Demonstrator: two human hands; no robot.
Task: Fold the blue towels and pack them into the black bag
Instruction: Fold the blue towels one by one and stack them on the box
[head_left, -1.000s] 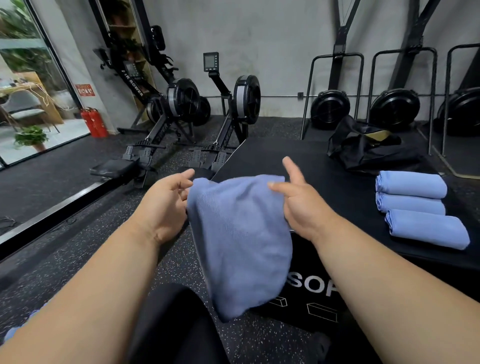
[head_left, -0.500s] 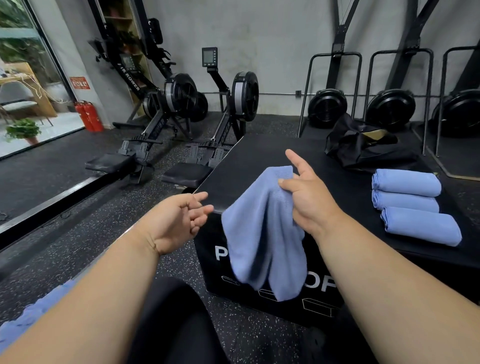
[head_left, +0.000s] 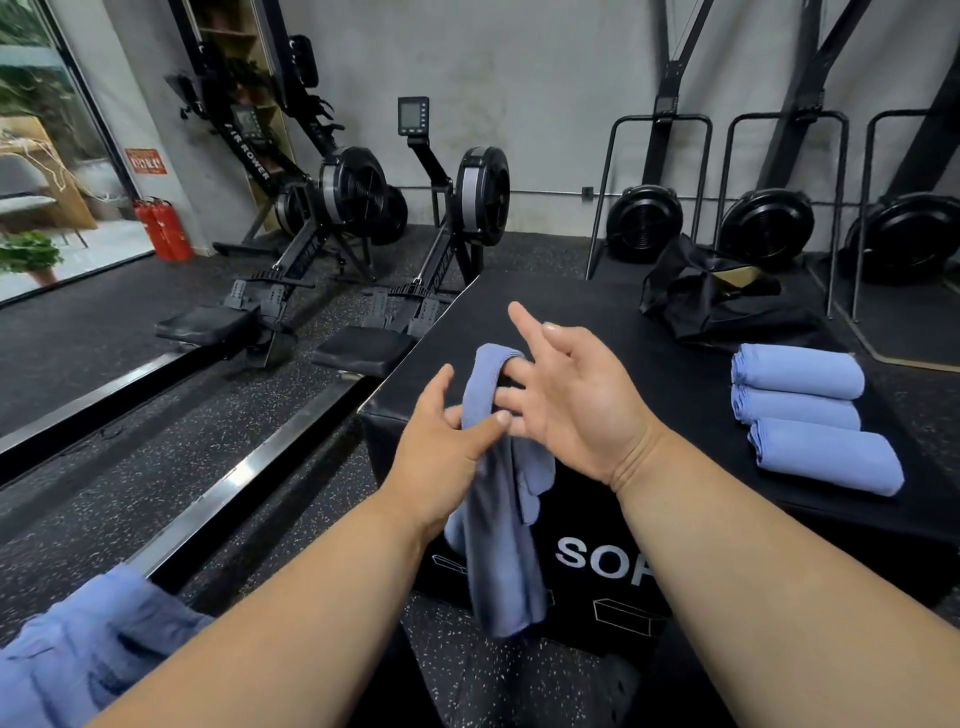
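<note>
Between both hands, above the near edge of a black padded box (head_left: 649, 364), a blue towel (head_left: 501, 519) hangs long and bunched. Its top loops over the right hand's (head_left: 571, 400) lower fingers, the others spread straight; the left hand (head_left: 441, 441) pinches it lower down. Doing this fold well likely means evening the hanging edges first. Three folded towels (head_left: 810, 415) lie on the box. Behind them, the black bag (head_left: 722, 306) gapes open; its contents cannot be seen.
</note>
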